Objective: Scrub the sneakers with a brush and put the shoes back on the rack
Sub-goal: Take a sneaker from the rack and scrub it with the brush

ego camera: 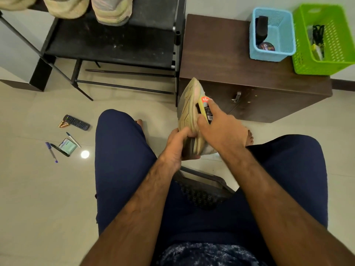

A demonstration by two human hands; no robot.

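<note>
Closest in, two thighs in dark blue shorts, with the dark slatted seat (201, 189) showing between them. Just past the knees, the left grip (176, 148) has its fingers curled round the heel end of a beige sneaker (187, 110), held up in the air, toe pointing away, sole turned left. The right grip (221, 131) pinches a yellow-edged brush (203, 110) (red label at its tip), forefinger stretched along it, brush pressed to the sneaker's side. Out left on the tiled floor: a remote (76, 122), batteries (63, 124) touching it, pens (51, 152) nearer. Behind the sneaker, a brown cabinet (221, 54) carrying a blue basket (255, 52) and a green basket (307, 62). Far left, the black shoe rack (115, 45), pale shoes (111, 10) on its top shelf.
</note>
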